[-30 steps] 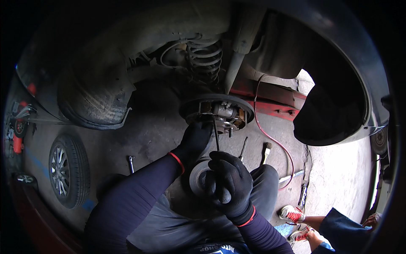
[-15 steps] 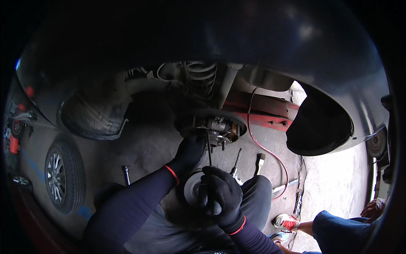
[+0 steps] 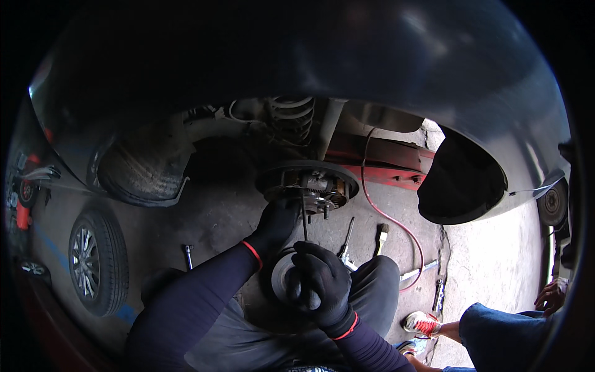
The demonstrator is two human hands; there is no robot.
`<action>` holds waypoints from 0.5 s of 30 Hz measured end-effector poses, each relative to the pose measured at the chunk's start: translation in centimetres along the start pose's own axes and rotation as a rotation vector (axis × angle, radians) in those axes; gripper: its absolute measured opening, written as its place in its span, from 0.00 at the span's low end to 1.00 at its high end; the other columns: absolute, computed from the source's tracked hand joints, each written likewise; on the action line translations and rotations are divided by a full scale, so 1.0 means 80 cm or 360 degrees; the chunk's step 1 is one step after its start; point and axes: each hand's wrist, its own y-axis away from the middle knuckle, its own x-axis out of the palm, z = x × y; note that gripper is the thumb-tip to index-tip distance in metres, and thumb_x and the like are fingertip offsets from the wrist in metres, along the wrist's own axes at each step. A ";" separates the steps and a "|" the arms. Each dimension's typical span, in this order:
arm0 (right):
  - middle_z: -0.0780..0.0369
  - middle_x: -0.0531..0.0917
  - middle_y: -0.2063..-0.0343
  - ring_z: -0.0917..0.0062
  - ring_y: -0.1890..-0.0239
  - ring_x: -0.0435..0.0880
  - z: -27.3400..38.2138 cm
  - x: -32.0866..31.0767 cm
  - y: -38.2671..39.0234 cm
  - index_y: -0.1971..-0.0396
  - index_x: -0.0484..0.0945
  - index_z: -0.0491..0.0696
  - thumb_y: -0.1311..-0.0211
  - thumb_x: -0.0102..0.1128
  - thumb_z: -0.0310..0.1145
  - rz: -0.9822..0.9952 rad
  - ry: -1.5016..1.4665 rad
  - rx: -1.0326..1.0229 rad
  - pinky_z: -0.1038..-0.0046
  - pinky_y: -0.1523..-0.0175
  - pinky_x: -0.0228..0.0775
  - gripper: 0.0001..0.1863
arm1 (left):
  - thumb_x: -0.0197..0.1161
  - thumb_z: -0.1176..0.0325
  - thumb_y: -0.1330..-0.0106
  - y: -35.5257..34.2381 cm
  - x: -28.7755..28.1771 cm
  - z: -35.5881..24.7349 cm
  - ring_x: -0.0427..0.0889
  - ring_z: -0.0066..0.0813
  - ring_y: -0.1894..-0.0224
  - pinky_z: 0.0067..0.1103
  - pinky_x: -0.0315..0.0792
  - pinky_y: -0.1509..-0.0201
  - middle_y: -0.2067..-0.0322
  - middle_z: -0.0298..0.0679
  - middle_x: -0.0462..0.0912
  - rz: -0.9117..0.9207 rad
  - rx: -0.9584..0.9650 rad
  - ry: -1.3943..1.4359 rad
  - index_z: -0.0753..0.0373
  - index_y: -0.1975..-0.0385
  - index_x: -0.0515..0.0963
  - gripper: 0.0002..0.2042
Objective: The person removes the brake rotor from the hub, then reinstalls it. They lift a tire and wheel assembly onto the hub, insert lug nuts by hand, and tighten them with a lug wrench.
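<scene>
Left hand [image 3: 277, 218]: gloved in black with a red cuff, it is stretched up to the lower left edge of the brake assembly [image 3: 310, 186]; its grip is pressed against the assembly, though whether the fingers are clenched on a part cannot be told.
Right hand [image 3: 319, 282]: gloved alike, its grip is clenched around the handle of a long thin tool [image 3: 304, 218], which is held nearly upright.
Tool: its shaft is run from the right fist up to the underside of the brake assembly, just beside the left hand.
Brake assembly: an exposed hub with round backing plate is seen under the wheel arch [image 3: 434, 80], below a coil spring [image 3: 290, 118].
Brake drum [image 3: 282, 276]: a round metal part is kept on the lap, partly hidden behind the right fist.
Floor [image 3: 223, 217]: hand tools [image 3: 346, 239] are laid on concrete to the right of the hands; a red hose [image 3: 396, 223] is curved past them.
Left: a removed wheel [image 3: 96, 260] is stood upright.
Lower right: another person's red shoe [image 3: 421, 323] and blue trouser leg [image 3: 502, 332] are seen.
</scene>
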 end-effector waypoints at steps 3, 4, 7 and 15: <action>0.50 0.81 0.51 0.55 0.59 0.85 0.005 -0.007 -0.010 0.54 0.77 0.43 0.55 0.69 0.33 0.0072 0.0023 0.0051 0.60 0.55 0.77 0.25 | 0.51 0.63 0.21 -0.002 -0.001 0.001 0.75 0.20 0.58 0.25 0.72 0.52 0.60 0.33 0.80 0.0012 -0.0059 -0.0056 0.64 0.48 0.78 0.13; 0.50 0.82 0.52 0.56 0.60 0.85 0.007 -0.009 -0.015 0.54 0.77 0.43 0.54 0.69 0.32 0.0056 0.0059 0.0037 0.61 0.57 0.77 0.24 | 0.51 0.63 0.21 -0.002 -0.001 0.001 0.76 0.20 0.58 0.25 0.72 0.52 0.61 0.33 0.80 0.0014 -0.0085 -0.0078 0.64 0.49 0.78 0.13; 0.51 0.83 0.55 0.57 0.62 0.86 0.012 -0.011 -0.028 0.55 0.77 0.43 0.52 0.69 0.29 0.0005 0.0076 0.0055 0.62 0.60 0.78 0.21 | 0.50 0.60 0.24 0.001 0.002 -0.002 0.84 0.42 0.60 0.34 0.75 0.57 0.63 0.49 0.85 -0.0046 0.0100 -0.0011 0.63 0.54 0.81 0.15; 0.50 0.81 0.52 0.54 0.57 0.83 0.010 -0.005 -0.019 0.51 0.76 0.44 0.51 0.67 0.32 0.0082 0.0007 0.0107 0.59 0.54 0.76 0.25 | 0.53 0.64 0.24 0.011 -0.012 -0.002 0.78 0.25 0.56 0.29 0.73 0.50 0.58 0.37 0.83 0.0051 0.0450 0.0211 0.63 0.50 0.80 0.13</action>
